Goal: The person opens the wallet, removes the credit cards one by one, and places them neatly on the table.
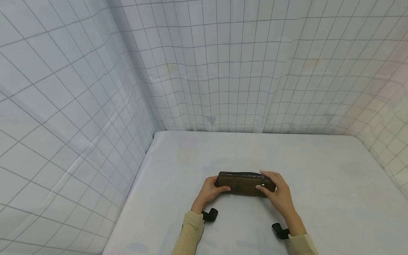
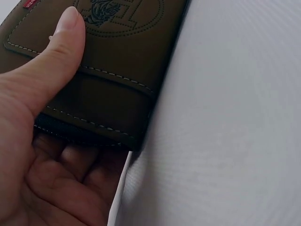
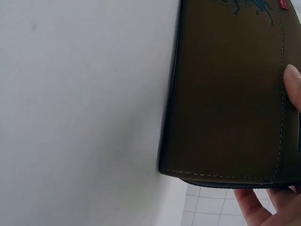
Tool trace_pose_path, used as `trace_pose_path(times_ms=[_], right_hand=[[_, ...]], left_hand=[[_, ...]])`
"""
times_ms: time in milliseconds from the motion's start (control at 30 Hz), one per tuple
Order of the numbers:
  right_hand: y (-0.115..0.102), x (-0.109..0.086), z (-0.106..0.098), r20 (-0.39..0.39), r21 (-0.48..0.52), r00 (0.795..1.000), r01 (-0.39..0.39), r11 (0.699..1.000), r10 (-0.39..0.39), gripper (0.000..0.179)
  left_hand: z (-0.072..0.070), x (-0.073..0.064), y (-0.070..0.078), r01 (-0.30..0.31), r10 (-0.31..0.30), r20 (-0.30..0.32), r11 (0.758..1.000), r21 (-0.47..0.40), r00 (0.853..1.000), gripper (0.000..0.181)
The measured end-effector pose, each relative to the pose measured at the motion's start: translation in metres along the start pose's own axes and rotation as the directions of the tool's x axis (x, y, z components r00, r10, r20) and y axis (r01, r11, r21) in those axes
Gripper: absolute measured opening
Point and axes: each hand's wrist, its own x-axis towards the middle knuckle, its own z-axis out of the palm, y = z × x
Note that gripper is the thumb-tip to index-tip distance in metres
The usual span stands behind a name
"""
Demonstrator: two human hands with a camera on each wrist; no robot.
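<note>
A brown zip pouch (image 1: 243, 186) with a leather look stands on its long edge, its zipper along the top. My left hand (image 1: 208, 192) grips its left end, thumb on the near face and fingers behind. At the other end my right hand (image 1: 281, 194) holds it the same way, beside a hanging zipper pull (image 1: 262, 182). In the left wrist view the pouch (image 2: 117, 61) shows pale stitching and an embossed emblem, with the left thumb (image 2: 66, 42) pressed on it. The right wrist view shows its lower corner against the white surface and a red tag (image 3: 283, 4).
A white-covered table (image 1: 178, 159) lies under the pouch. White curtains with a dark grid (image 1: 216, 71) enclose the back and both sides. Black wrist devices (image 1: 210, 215) sit at the cuffs of both pale sleeves (image 1: 191, 230).
</note>
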Motion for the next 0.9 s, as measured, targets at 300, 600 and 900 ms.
trace_pose_path(times_ms=[300, 600, 900], right_hand=[[-0.002, 0.002, 0.005, -0.123, 0.103, 0.991, 0.074, 0.992, -0.061, 0.042], [-0.002, 0.006, 0.007, -0.196, 0.164, 0.977, 0.115, 0.98, -0.082, 0.028], [0.035, 0.002, 0.013, -0.313, 0.196, 0.948, 0.003, 0.981, 0.06, 0.013]], left_hand=[[0.009, 0.01, -0.035, 0.032, -0.033, -0.024, 0.999, -0.008, 0.999, 0.027], [0.009, 0.008, -0.034, 0.031, -0.032, -0.027, 0.999, -0.004, 0.999, 0.029], [0.008, 0.007, -0.03, 0.019, -0.019, -0.011, 1.0, -0.025, 1.0, 0.032]])
